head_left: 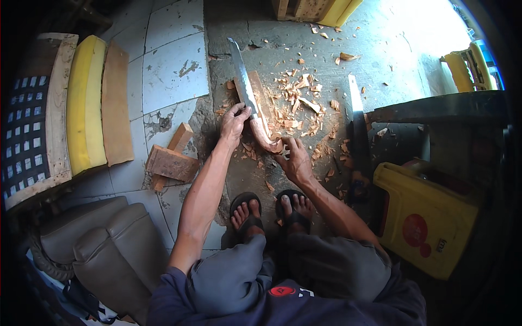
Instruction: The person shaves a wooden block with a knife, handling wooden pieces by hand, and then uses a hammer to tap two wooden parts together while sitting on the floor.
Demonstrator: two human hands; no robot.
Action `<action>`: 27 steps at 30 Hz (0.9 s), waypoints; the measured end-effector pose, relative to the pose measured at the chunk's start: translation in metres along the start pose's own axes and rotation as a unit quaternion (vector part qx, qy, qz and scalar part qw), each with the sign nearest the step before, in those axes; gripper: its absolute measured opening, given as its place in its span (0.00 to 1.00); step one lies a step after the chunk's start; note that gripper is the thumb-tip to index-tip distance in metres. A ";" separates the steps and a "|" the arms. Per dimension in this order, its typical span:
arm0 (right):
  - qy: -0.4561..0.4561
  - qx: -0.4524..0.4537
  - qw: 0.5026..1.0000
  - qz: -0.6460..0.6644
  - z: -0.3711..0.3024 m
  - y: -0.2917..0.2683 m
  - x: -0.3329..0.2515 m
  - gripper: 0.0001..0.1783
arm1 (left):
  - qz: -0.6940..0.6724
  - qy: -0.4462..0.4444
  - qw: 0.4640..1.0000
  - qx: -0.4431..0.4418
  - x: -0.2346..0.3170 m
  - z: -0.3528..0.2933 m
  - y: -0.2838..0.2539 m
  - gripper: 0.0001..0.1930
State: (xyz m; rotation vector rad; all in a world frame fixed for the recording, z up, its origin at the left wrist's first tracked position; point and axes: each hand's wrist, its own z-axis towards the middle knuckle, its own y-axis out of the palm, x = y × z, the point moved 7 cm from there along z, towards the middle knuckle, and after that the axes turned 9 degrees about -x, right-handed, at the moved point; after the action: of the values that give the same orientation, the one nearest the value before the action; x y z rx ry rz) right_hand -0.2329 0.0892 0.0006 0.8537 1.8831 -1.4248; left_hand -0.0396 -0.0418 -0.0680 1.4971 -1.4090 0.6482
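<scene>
A machete (pixel 242 76) with a long grey blade and a curved, pale wooden handle (pixel 260 132) points away from me, slightly to the left. My left hand (pixel 234 125) is closed on it where the blade meets the handle. At the hooked butt of the handle, the fingers of my right hand (pixel 295 161) are bent and pressed against the wood. Beneath the blade a flat wooden board (pixel 255 82) lies on the floor. Wood chips (pixel 298 98) are scattered around it, mostly to the right.
A long blade (pixel 355 100) with a dark lower end lies to the right. Beyond it are a dark bench (pixel 435 110) and a yellow plastic stool (pixel 421 217). Wooden blocks (pixel 173 163) rest on tiles at left, near a yellow cushion edge (pixel 87 103) and a grey padded seat (pixel 117 244).
</scene>
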 end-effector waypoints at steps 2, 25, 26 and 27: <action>0.006 -0.004 1.000 0.005 0.000 0.001 -0.002 0.31 | 0.009 0.002 1.000 -0.008 -0.005 0.004 -0.006 0.19; 0.014 -0.023 1.000 -0.008 0.003 0.001 -0.005 0.28 | 0.017 -0.008 0.999 -0.040 -0.014 0.007 -0.008 0.20; 0.013 -0.022 1.000 -0.005 0.003 0.001 -0.005 0.28 | 0.022 -0.004 0.999 -0.037 -0.014 0.007 -0.009 0.20; 0.014 -0.020 1.000 -0.006 0.003 0.001 -0.004 0.27 | 0.026 -0.002 0.999 -0.036 -0.013 0.007 -0.007 0.20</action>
State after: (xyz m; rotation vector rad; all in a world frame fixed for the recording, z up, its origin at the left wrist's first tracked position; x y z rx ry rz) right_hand -0.2294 0.0859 0.0030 0.8489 1.9352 -1.3838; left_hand -0.0367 -0.0430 -0.0842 1.4108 -1.4625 0.6209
